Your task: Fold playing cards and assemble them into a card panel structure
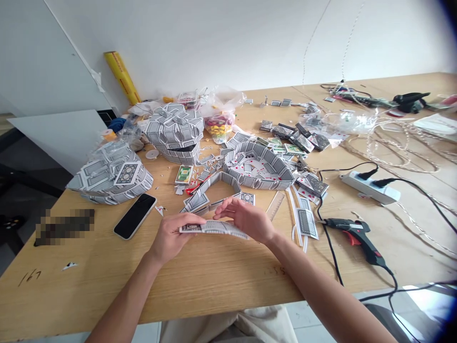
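Craft workshop (1 glue gun [357,237], playing-card boxes [174,131]).

I'm gripping one card strip [214,227]. One phone [135,216] is lying left of my grip; one glue gun [357,236] and one power strip [371,187], holding two plugs [382,182], are lying right. Two lidded boxes [174,126] are standing beyond, leftward.

Worktop [200,286], wood-toned: one dark handwritten number [30,277] near the left front edge, apparently "167", and fainter marks [274,270] by the front edge, too weak to read surely. Playing cards [248,166] inside the open card-covered container [257,182]: small red suit signs, ranks illegible. Yellow roll [121,76] with red print and green card box [183,174] with pale print, both too small to read.
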Demonstrator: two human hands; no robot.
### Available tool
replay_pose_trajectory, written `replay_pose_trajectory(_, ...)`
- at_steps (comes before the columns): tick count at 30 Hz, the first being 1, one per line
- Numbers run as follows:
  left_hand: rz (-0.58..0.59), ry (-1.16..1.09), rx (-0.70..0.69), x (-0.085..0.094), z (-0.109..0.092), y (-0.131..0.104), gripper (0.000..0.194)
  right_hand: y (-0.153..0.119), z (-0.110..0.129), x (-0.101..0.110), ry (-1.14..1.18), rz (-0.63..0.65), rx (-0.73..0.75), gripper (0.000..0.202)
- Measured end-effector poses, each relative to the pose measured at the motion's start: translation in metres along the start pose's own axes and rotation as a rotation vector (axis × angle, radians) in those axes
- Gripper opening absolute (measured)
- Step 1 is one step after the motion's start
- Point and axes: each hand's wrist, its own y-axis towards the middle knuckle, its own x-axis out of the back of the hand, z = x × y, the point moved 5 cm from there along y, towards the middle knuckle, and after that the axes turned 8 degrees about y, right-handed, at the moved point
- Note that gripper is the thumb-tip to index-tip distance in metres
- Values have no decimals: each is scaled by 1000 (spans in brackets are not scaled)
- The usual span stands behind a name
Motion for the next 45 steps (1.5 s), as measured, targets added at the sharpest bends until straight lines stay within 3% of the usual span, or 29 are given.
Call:
replay_pose_trajectory(2,43,19,-115,1,-7,1,16,-1,-7,-1,-78,51,-147,46)
replay_pose_trajectory(5,111,33,-180,-1,-11,0,19,-5,-25,-3,-219,205,-381,44)
replay_pose_trajectory(7,135,45,-183,-4,-10,-2,18,-6,-33,-3,-277,283,-423,45)
replay_pose_trajectory(10,84,3,-79,-6,-4,-4,26,-3,-35,-1,-322,270,-360,48)
replay_pose_trajectory(15,-133,-236,282,4,15,-5,38,0,-28,2,-345,187,-230,47)
replay_pose_trajectory(19,-10,-330,403,-2,17,-3,49,1,-25,-1,-420,164,-146,47)
replay_pose_trajectory(24,52,-157,388,-9,8,-3,45,-2,-31,-9,-421,169,-162,52)
replay_pose_trajectory(36,83,-89,348,-23,11,-8,47,-4,-37,-13,-493,164,-114,56)
replay_pose_trajectory(45,131,-83,347,-27,16,-7,51,-2,-42,-13,-385,131,-127,56)
